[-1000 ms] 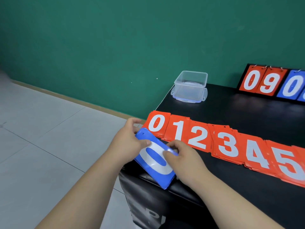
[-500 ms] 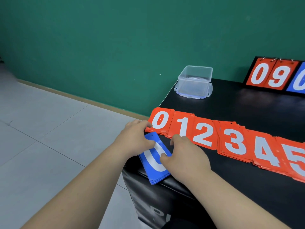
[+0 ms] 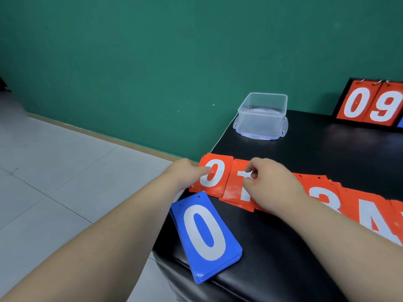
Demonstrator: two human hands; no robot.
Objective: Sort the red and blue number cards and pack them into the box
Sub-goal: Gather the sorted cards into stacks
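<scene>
A stack of blue number cards (image 3: 206, 236) with a 0 on top lies tilted at the near left corner of the black table (image 3: 305, 153), with neither hand on it. Behind it runs a row of red card piles: red 0 (image 3: 218, 182), red 1 (image 3: 236, 192), red 3 (image 3: 322, 199) and red 4 (image 3: 370, 216). My left hand (image 3: 187, 172) touches the red 0 pile with a straight index finger. My right hand (image 3: 270, 182) hovers with curled fingers over the red 1 pile and hides the pile beside it. Whether it grips a card is unclear. The clear plastic box (image 3: 262, 114) stands empty at the back.
A flip scoreboard (image 3: 370, 103) showing red 0 and 9 stands at the back right against the green wall. The table's left edge drops to a tiled floor (image 3: 54, 182). The box sits on its lid near the table's far left corner.
Both hands let go of the blue stack, which now lies on the table corner. They moved forward to the red 0 and red 1 piles.
</scene>
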